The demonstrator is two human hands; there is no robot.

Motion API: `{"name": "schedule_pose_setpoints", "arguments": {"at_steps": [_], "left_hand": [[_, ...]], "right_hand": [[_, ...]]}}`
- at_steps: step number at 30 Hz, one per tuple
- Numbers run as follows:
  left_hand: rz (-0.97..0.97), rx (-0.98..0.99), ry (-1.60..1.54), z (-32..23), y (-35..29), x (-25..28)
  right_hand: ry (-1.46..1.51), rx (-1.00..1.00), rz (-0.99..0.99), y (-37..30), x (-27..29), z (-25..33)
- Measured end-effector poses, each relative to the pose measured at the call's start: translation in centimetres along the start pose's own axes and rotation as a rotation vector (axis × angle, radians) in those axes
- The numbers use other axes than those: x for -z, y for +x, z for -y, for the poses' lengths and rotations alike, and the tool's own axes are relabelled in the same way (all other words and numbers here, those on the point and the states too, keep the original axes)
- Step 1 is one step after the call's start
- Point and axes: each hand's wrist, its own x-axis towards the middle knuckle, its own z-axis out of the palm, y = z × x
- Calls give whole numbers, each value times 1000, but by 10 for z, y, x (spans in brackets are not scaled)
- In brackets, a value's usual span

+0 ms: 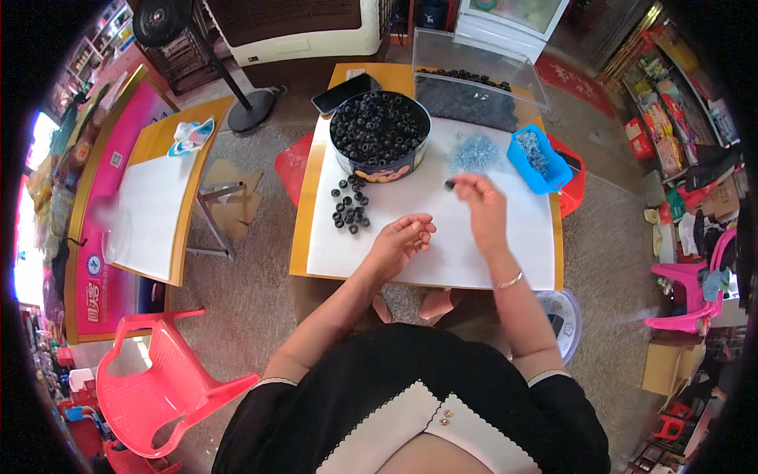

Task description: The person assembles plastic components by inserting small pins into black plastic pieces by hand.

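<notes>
Over the white-topped table (pixel 339 257), my right hand (pixel 483 209) pinches a small black ring-shaped piece (pixel 450 184) at its fingertips. My left hand (pixel 404 243) hovers near the front edge with curled fingers, thumb against them; anything between them is hidden. Left of it lie several loose black rings (pixel 350 212). Behind those stands a round tin (pixel 388 173) heaped with similar black rings (pixel 379 126). Just beyond my right hand is a pile of small, shiny, pale bluish bits (pixel 475 152). More such bits fill a blue plastic basket (pixel 551 180) to its right.
A phone (pixel 345 93) lies behind the tin. At the back right, a clear plastic box (pixel 466 104) contains dark pieces. A red container (pixel 570 197) sits beside the basket. Left are a pink chair (pixel 162 379), a side table (pixel 150 209) and a fan (pixel 251 110).
</notes>
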Motion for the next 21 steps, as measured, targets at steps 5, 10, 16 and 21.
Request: {"name": "schedule_pose_setpoints", "arguments": {"at_steps": [5, 10, 16, 21], "left_hand": [[60, -1, 0, 1, 0, 8], [75, 10, -49, 2, 1, 0], [71, 22, -70, -2, 1, 4], [82, 25, -49, -1, 3, 3]], "right_hand": [[-108, 157, -191, 123, 28, 27], [71, 132, -352, 202, 46, 22], [-367, 282, 195, 155, -18, 18], [-653, 446, 352, 130, -75, -7]]}}
